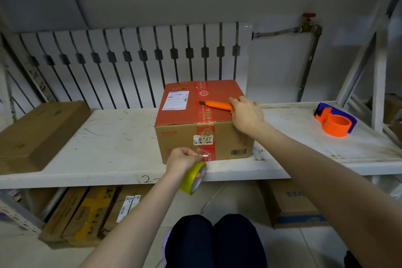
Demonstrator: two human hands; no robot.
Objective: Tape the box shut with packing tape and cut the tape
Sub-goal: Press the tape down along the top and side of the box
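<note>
Left hand (181,157) pinches glossy tape (205,156), round yellow roll (193,177) beneath; right hand (248,115) fingers clamp orange knife (217,105) on cardboard box (174,116).

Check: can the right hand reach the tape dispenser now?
Probably yes: only bare shelf lies between the box and the tape dispenser, though the right hand now holds the utility knife.
</note>
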